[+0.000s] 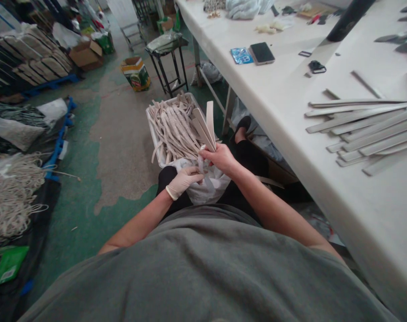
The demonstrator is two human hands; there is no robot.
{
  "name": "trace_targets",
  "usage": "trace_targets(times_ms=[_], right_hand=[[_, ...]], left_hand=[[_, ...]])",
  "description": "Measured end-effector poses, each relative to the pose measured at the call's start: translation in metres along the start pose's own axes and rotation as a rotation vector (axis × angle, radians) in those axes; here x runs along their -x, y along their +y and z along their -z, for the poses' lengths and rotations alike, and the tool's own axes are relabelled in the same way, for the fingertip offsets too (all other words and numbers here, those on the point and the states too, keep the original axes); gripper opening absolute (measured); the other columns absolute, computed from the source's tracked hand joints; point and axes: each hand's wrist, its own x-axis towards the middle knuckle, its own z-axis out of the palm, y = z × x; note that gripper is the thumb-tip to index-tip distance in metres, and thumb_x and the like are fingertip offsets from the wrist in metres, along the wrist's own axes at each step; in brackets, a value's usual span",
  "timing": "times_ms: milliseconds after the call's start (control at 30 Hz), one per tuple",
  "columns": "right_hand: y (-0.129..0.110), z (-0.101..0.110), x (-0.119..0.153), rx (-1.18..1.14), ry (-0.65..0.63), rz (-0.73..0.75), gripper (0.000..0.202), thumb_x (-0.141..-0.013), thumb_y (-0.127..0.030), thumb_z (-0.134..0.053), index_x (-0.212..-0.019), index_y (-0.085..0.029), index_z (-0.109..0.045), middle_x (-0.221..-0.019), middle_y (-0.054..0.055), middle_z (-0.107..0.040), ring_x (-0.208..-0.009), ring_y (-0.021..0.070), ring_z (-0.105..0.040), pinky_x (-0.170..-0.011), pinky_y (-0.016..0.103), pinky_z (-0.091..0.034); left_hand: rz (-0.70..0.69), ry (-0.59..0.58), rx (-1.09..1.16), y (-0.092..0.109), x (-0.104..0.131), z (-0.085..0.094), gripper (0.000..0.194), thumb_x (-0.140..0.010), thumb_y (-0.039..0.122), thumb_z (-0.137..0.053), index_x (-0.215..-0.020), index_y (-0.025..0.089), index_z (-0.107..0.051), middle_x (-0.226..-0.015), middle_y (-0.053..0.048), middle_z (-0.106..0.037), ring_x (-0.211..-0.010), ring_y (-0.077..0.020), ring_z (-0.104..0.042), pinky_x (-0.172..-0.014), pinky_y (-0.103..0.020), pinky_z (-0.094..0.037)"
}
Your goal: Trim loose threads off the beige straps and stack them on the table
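Several flat beige strips [210,123] fan upward from my bare right hand [221,157], whose fingers are wrapped round their lower ends. My left hand [186,180], in a pale glove, is closed at the lower end of a thin whitish band [201,165] just below and left of the right hand; its fingertips are partly hidden. Under both hands a white plastic bag [203,192] lies between the knees. Beyond them stands a white crate [153,134] heaped with long beige strips [176,123].
The white table [324,188] on the right bears grey strips [374,129], a phone [262,52], a blue packet [241,56] and a black post [349,22]. A stool [166,47] and printed carton [136,74] stand ahead. Cord bundles [15,197] lie on the left.
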Motion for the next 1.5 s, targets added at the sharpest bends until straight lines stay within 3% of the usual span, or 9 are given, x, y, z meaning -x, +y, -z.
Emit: trace_targets(times_ms=[100, 267, 567, 733, 867, 1067, 1267, 1367, 1500], right_hand=[[-0.009, 0.004, -0.007, 0.015, 0.031, 0.002, 0.013, -0.072, -0.026, -0.068, -0.065, -0.018, -0.060, -0.055, -0.004, -0.058, -0.047, 0.0074, -0.048, -0.040, 0.017, -0.040], [-0.011, 0.008, -0.016, 0.023, 0.072, -0.037, 0.011, -0.072, -0.022, -0.068, -0.067, -0.017, -0.061, -0.058, -0.004, -0.058, -0.048, 0.0071, -0.048, -0.040, 0.016, -0.041], [-0.001, 0.017, -0.040, -0.003, 0.213, -0.081, 0.012, -0.073, -0.021, -0.069, -0.071, -0.016, -0.059, -0.061, -0.004, -0.059, -0.054, 0.0081, -0.052, -0.043, 0.016, -0.042], [-0.001, 0.018, -0.042, 0.001, 0.243, -0.087, 0.009, -0.074, -0.020, -0.067, -0.070, -0.016, -0.059, -0.060, -0.005, -0.057, -0.053, 0.0077, -0.052, -0.042, 0.014, -0.041], [0.001, 0.017, -0.042, 0.008, 0.275, -0.064, 0.008, -0.074, -0.019, -0.066, -0.071, -0.015, -0.061, -0.059, -0.005, -0.057, -0.052, 0.0076, -0.053, -0.042, 0.014, -0.041], [0.006, 0.020, -0.044, 0.063, 0.319, -0.002, 0.007, -0.073, -0.020, -0.066, -0.070, -0.015, -0.062, -0.058, -0.005, -0.055, -0.052, 0.0090, -0.051, -0.041, 0.016, -0.042], [0.017, 0.028, -0.045, 0.065, 0.323, -0.012, 0.010, -0.071, -0.026, -0.067, -0.070, -0.016, -0.063, -0.060, -0.005, -0.055, -0.053, 0.0093, -0.051, -0.042, 0.017, -0.043], [0.022, 0.028, -0.042, 0.042, 0.272, -0.045, 0.015, -0.070, -0.031, -0.068, -0.070, -0.017, -0.062, -0.061, -0.004, -0.055, -0.054, 0.0098, -0.051, -0.042, 0.017, -0.043], [0.033, 0.030, -0.040, 0.079, 0.212, -0.052, 0.022, -0.072, -0.039, -0.068, -0.072, -0.018, -0.061, -0.063, -0.002, -0.058, -0.055, 0.0119, -0.052, -0.042, 0.020, -0.045]], left_hand=[[0.037, -0.037, -0.046, 0.000, 0.000, -0.002, 0.028, -0.068, 0.043, -0.080, -0.072, 0.016, -0.074, -0.071, -0.003, -0.069, -0.078, -0.0174, -0.065, -0.085, -0.031, -0.050], [0.029, -0.091, -0.045, 0.004, 0.000, -0.002, 0.035, -0.065, 0.044, -0.085, -0.089, 0.019, -0.081, -0.108, -0.007, -0.075, -0.113, -0.0273, -0.064, -0.102, -0.035, -0.047], [0.183, -0.273, -0.051, -0.001, 0.002, -0.005, 0.042, -0.066, 0.053, -0.084, -0.084, 0.015, -0.081, -0.092, -0.010, -0.078, -0.091, -0.0239, -0.069, -0.089, -0.033, -0.052], [0.285, -0.251, 0.077, -0.005, 0.002, -0.007, 0.049, -0.064, 0.054, -0.085, -0.087, 0.011, -0.079, -0.090, -0.011, -0.077, -0.080, -0.0186, -0.068, -0.078, -0.028, -0.051], [0.339, -0.223, 0.197, -0.009, 0.005, -0.011, 0.048, -0.058, 0.045, -0.091, -0.089, 0.011, -0.077, -0.083, -0.009, -0.075, -0.071, -0.0158, -0.066, -0.070, -0.026, -0.050], [0.357, -0.199, 0.365, -0.014, 0.015, -0.019, 0.048, -0.064, 0.037, -0.090, -0.099, 0.011, -0.070, -0.077, -0.008, -0.073, -0.070, -0.0182, -0.068, -0.071, -0.029, -0.051], [0.357, -0.191, 0.510, -0.026, 0.023, -0.018, 0.044, -0.073, 0.031, -0.083, -0.109, 0.014, -0.066, -0.085, -0.010, -0.073, -0.080, -0.0222, -0.071, -0.080, -0.033, -0.053], [0.387, -0.212, 0.360, -0.035, 0.018, -0.016, 0.025, -0.075, 0.033, -0.078, -0.089, 0.014, -0.070, -0.078, -0.010, -0.072, -0.073, -0.0226, -0.068, -0.075, -0.033, -0.052], [0.222, -0.131, -0.177, -0.044, 0.010, -0.015, 0.025, -0.070, 0.030, -0.078, -0.053, 0.016, -0.066, -0.052, -0.002, -0.057, -0.055, -0.0166, -0.052, -0.059, -0.027, -0.043]])
